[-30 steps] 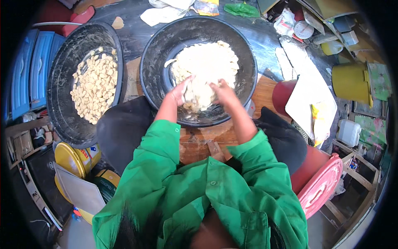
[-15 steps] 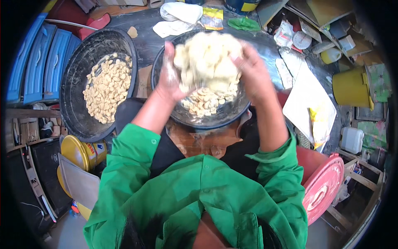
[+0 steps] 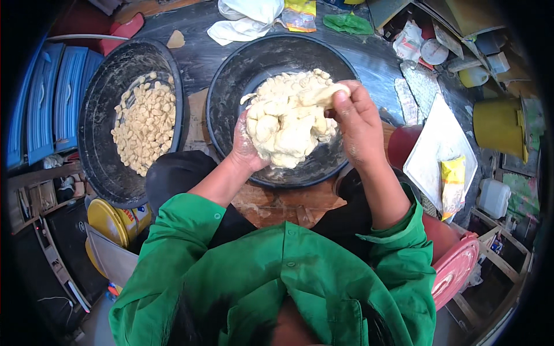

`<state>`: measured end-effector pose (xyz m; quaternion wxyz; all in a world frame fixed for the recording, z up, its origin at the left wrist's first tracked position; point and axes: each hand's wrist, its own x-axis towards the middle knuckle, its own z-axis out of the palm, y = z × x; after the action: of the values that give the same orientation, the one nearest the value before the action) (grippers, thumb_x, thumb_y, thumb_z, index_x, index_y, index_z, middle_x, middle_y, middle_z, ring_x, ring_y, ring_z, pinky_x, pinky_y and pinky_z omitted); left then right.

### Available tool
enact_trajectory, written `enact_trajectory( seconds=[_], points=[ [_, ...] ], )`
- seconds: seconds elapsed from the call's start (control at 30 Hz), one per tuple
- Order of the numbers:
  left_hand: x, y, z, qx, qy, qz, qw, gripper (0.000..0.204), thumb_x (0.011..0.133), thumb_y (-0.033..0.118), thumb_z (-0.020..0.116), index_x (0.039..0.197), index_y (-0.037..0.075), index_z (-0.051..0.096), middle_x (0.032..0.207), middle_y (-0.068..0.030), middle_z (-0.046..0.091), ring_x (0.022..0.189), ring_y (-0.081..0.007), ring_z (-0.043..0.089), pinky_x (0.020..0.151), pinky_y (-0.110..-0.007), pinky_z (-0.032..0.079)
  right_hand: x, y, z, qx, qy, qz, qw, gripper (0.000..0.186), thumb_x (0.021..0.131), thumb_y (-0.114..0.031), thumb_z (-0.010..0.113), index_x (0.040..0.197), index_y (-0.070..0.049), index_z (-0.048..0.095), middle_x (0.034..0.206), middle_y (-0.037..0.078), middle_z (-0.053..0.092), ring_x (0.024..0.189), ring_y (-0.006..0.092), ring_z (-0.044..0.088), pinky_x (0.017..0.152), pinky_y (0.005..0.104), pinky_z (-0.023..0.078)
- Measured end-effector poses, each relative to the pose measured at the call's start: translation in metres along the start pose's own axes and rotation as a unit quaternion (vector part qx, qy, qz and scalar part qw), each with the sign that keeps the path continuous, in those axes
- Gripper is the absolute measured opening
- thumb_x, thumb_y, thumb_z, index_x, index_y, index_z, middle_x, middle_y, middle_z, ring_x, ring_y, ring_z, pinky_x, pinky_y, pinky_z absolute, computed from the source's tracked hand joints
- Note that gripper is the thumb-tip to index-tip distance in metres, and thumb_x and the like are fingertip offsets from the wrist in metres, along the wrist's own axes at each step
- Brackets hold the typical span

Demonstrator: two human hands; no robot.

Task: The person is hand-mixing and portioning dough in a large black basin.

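Observation:
A lumpy mass of pale dough (image 3: 283,135) is held over a round black basin (image 3: 254,60). My left hand (image 3: 245,147) cups the dough from its left side, fingers partly hidden beneath it. With thumb and fingers closed, my right hand (image 3: 359,118) pinches a strip of the dough and stretches it out to the upper right. Floury small dough pieces (image 3: 288,83) lie in the basin behind the mass. To the left, a second black basin (image 3: 95,138) holds many small, rounded dough pieces (image 3: 147,124).
A white cloth (image 3: 248,17), a yellow packet (image 3: 299,15) and a green plastic bag (image 3: 348,23) lie beyond the basin. On the right are a white board (image 3: 435,144) with another yellow packet (image 3: 453,184), and a red lidded bucket (image 3: 456,268). A yellow bucket (image 3: 107,225) stands at left.
The dough has come down and nearer over the basin. My right hand has moved from the mass's side to pulling a strip outward; my left hand has shifted lower, under it.

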<state>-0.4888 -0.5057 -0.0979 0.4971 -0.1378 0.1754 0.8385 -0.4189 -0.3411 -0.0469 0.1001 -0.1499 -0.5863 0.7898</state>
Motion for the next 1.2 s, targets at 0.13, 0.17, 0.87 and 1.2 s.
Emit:
enact_trajectory(
  seconds=[0.13, 0.17, 0.87, 1.2],
  points=[
    [0.003, 0.002, -0.004, 0.022, -0.036, -0.008, 0.999, 0.078, 0.077, 0.053, 0.049, 0.136, 0.006, 0.03, 0.134, -0.0158, 0.039, 0.12, -0.0314, 0.043, 0.101, -0.044, 0.036, 0.004, -0.009, 0.001, 0.025, 0.085, -0.122, 0.989, 0.022, 0.094, -0.022, 0.044, 0.103, -0.002, 0.046, 0.089, 0.009, 0.058, 0.077, 0.0122, 0.055, 0.072, 0.0267, 0.046],
    [0.003, 0.001, -0.005, 0.022, -0.042, -0.018, 0.999, 0.079, 0.076, 0.054, 0.05, 0.136, 0.006, 0.029, 0.135, -0.0158, 0.039, 0.121, -0.0314, 0.043, 0.101, -0.044, 0.036, 0.004, -0.013, -0.001, 0.04, 0.099, -0.164, 0.981, 0.023, 0.095, -0.022, 0.043, 0.104, -0.001, 0.044, 0.091, 0.012, 0.059, 0.077, 0.0134, 0.056, 0.071, 0.028, 0.048],
    [-0.007, 0.0, -0.018, 0.189, -0.002, -0.033, 0.981, 0.073, 0.07, 0.026, 0.068, 0.129, -0.001, 0.036, 0.122, -0.0158, 0.05, 0.112, -0.0275, 0.051, 0.098, -0.04, 0.039, -0.005, 0.0, 0.012, -0.32, -0.057, -0.103, 0.94, 0.015, 0.08, -0.011, 0.064, 0.092, -0.002, 0.059, 0.078, 0.007, 0.06, 0.07, 0.0191, 0.061, 0.063, 0.0304, 0.049],
    [-0.007, -0.001, -0.022, 0.093, -0.01, -0.065, 0.994, 0.066, 0.073, 0.021, 0.058, 0.131, 0.0, 0.034, 0.124, -0.0178, 0.048, 0.114, -0.0292, 0.049, 0.099, -0.042, 0.038, -0.004, -0.019, -0.008, -0.107, 0.035, -0.122, 0.986, 0.02, 0.088, -0.014, 0.055, 0.101, 0.001, 0.056, 0.086, 0.003, 0.053, 0.079, 0.011, 0.05, 0.073, 0.0227, 0.04]
  ],
)
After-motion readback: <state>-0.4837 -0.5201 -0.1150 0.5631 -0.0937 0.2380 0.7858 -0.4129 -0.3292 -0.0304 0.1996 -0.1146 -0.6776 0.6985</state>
